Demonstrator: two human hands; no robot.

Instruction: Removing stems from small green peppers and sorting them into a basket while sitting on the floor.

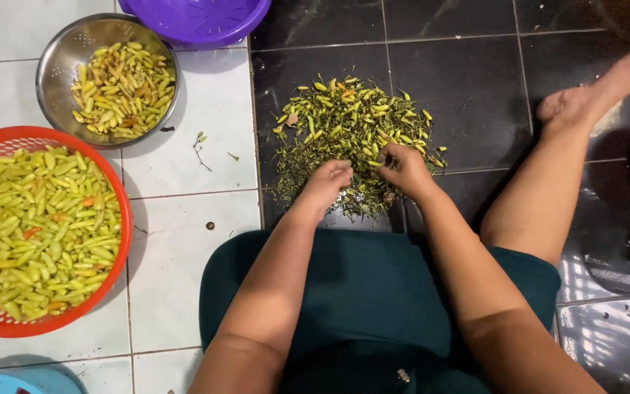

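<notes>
Teal-clothed lap sat nearest; beyond it left hand (327, 181) was curled shut, contents not visible, and right hand (400, 169) pinched a yellow-green chili (375, 163) at the floor pile (351, 124) on dark tiles. Destemmed output looked well ahead: red basket (121, 219) nearly full, steel bowl (56, 66) part filled (purple basket (198, 22) contents not visible). Pile mostly stems, some chilies left.
</notes>
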